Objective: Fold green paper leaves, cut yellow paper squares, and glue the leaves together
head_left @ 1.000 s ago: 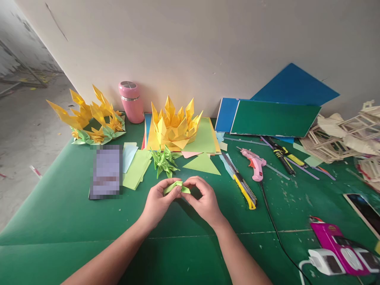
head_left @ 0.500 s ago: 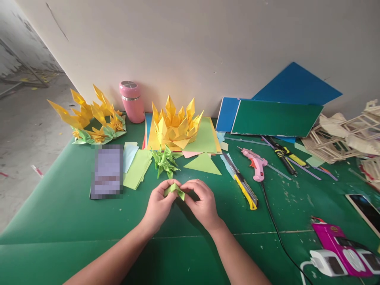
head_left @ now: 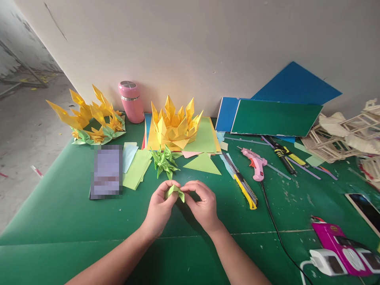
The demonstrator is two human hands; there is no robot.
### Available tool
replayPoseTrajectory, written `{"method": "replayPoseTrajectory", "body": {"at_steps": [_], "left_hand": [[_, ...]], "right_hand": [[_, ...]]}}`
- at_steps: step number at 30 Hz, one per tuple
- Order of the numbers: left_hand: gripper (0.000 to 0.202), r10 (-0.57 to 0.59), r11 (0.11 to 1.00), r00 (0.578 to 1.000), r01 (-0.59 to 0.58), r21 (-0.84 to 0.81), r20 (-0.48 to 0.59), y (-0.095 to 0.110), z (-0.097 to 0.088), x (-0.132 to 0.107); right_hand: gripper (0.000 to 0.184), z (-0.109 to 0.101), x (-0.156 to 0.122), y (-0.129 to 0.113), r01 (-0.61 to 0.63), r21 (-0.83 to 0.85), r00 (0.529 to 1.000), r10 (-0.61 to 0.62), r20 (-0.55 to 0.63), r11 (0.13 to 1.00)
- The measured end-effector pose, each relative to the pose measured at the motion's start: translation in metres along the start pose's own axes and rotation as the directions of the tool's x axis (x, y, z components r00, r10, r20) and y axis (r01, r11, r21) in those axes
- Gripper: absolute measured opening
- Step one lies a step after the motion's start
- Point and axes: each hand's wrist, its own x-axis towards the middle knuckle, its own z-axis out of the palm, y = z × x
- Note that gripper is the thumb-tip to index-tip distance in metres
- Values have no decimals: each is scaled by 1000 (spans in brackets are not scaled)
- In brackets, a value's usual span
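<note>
Pinching folded green paper (head_left: 173, 190), left hand (head_left: 159, 206) thumb-to-finger, right hand (head_left: 204, 204) nipping its edge

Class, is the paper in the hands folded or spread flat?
Folded: the green paper shows angled faces and a pointed tip, held between the left hand and right hand.
</note>
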Motion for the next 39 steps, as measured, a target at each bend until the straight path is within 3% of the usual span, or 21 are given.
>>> {"method": "replayPoseTrajectory", "body": {"at_steps": [8, 18, 25, 32, 39], "left_hand": [[34, -65, 980, 997, 58, -193, -30, 3, 2, 2], [29, -21, 988, 1000, 17, -156, -24, 4, 0, 2], [26, -9, 987, 1000, 5, -158, -24, 3, 0, 1], [25, -39, 981, 999, 35, -190, -13, 4, -1, 2], [23, -43, 990, 999, 41, -138, -4, 3, -2, 3]], "right_hand": [[14, 1, 0, 1, -172, 147, 985, 174, 0, 974], [5, -1, 1, 0, -294, 296, 956, 286, 71, 909], [6, -1, 2, 0, -311, 434, 949, 300, 97, 846], [0, -3, 3, -1, -325, 430, 946, 293, 140, 842], [7, -5, 2, -1, -371, 353, 928, 336, 159, 859]]}}
